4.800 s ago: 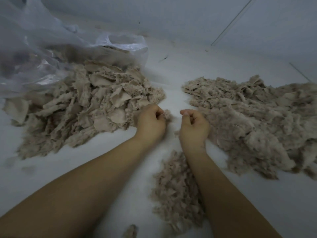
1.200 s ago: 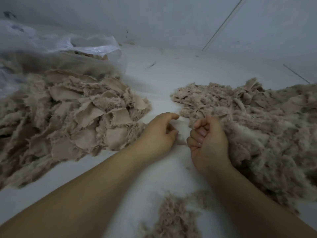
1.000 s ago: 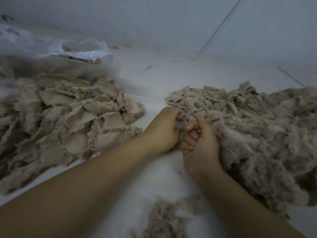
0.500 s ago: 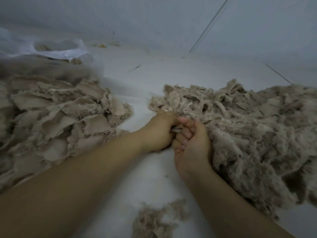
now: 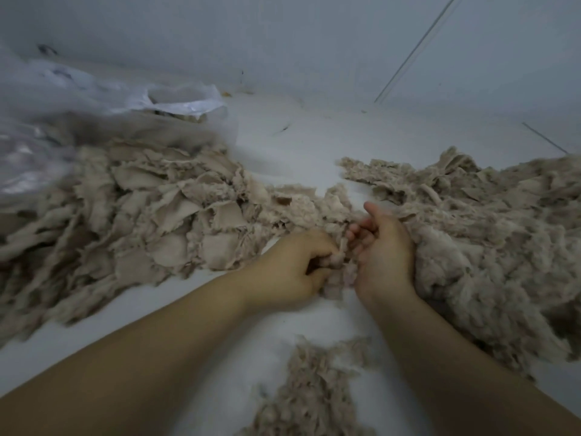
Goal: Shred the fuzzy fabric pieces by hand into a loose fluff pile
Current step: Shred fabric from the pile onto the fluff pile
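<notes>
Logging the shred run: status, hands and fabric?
Left hand and right hand both gripping one fuzzy piece between them. Unshredded pile left, fluff pile right. No obstruction.

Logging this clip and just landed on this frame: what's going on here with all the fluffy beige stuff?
A person is tearing fuzzy fabric by hand on a white surface. The left hand and right hand grip one fuzzy clump between them. To the left lies a heap of fabric pieces spilling from a clear plastic bag; to the right sits the larger fluff pile. A smaller patch of fluff lies between the forearms.
</notes>
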